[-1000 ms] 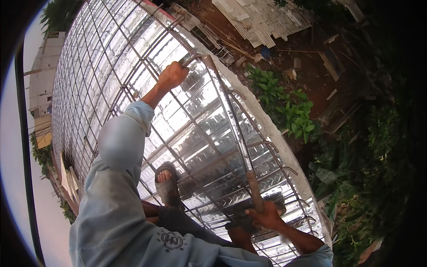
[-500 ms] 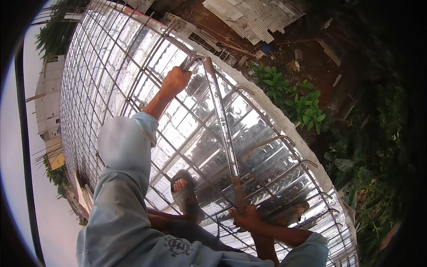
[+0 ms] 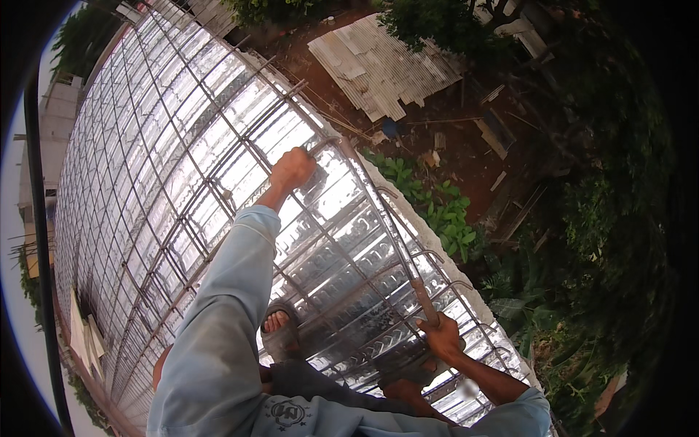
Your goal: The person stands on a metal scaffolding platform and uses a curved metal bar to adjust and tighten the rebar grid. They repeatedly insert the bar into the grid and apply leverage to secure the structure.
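A long, narrow metal pipe, silvery with rusty brown ends, slants over the steel grid close to the slab's edge. My right hand is closed round its near rusty end. The pipe's far end meets the tip of a rebar at the edge; whether it is slipped over the tip or only touches it, I cannot tell. My left hand is closed in a fist on that rebar, just left of the pipe's far end. The part inside the fist is hidden.
Tied rebar mesh lies over shiny ribbed metal decking. Hooked bar ends line the concrete edge, with a drop beyond. Below are corrugated sheets and green plants. My sandalled foot stands on the mesh.
The near end of the pipe has swung right, toward the slab's edge, with my right hand on it. My left hand keeps its grip on the rebar. The whole view has shifted.
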A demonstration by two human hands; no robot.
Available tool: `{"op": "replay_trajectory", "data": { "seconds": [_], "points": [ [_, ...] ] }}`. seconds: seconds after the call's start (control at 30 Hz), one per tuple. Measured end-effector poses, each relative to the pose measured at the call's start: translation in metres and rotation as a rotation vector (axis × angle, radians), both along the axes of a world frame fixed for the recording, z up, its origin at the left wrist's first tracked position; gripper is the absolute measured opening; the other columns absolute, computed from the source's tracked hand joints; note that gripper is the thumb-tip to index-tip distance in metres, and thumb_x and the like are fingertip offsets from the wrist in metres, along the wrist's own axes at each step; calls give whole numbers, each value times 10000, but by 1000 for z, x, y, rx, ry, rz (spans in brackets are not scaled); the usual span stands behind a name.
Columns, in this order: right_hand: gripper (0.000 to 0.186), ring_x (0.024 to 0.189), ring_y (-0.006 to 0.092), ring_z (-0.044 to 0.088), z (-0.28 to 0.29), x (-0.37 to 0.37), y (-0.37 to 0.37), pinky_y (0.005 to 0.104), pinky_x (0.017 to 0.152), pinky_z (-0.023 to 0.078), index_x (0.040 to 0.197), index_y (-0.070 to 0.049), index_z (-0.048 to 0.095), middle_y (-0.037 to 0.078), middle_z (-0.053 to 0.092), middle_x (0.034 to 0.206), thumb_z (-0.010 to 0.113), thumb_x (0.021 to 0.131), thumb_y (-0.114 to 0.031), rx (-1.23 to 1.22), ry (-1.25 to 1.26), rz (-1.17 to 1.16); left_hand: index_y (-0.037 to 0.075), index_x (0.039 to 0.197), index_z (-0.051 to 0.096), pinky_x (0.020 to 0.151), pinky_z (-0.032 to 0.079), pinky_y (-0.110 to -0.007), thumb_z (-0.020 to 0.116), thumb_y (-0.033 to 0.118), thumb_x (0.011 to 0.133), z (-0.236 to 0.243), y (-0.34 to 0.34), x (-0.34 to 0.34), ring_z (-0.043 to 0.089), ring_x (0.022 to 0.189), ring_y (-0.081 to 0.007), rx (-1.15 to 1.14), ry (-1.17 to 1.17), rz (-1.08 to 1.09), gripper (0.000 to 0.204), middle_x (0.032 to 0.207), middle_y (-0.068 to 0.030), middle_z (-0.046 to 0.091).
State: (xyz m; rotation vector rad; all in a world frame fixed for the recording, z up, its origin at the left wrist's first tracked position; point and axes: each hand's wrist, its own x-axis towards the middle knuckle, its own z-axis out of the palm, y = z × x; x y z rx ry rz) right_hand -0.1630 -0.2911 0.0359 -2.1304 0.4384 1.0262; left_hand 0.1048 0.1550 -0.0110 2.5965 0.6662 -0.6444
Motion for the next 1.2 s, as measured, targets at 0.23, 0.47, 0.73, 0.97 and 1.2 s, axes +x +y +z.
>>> {"op": "replay_trajectory", "data": {
  "seconds": [0.23,0.47,0.73,0.97,1.2],
  "points": [
    [243,654,126,612,18,-71,-134,346,602,508,833,25,692,40,671,728,807,826,-189,91,89,-81,-133,1067,686,909,547,-510,588,315,907,-5,-11,7,708,1019,-469,1,-13,-21,486,1036,-360,703],
    [215,628,144,599,76,-35,-167,372,606,504,787,40,672,92,664,676,783,803,-144,-127,-4,0,-44,1191,692,963,533,-509,554,308,908,-9,-2,9,692,1087,-445,41,78,-13,472,1110,-313,713],
    [373,705,372,698,135,94,-98,475,696,521,893,57,710,224,699,753,817,811,-292,-502,-192,165,-49,1152,714,981,537,-496,563,333,912,17,-1,14,696,1099,-436,-108,142,-73,476,1160,-286,716],
    [500,762,427,720,245,155,-29,504,727,558,908,23,735,240,701,739,784,805,-463,-814,-332,386,-35,1117,723,968,539,-498,514,220,895,3,14,1,688,1100,-455,-233,13,8,398,1170,-288,710],
    [464,739,426,710,320,201,11,499,695,551,843,11,728,237,694,726,774,812,-450,-1007,-434,573,-32,1086,734,929,554,-497,598,314,908,-8,20,0,702,1075,-425,-361,-19,-11,412,1131,-251,732]
  ]
}}
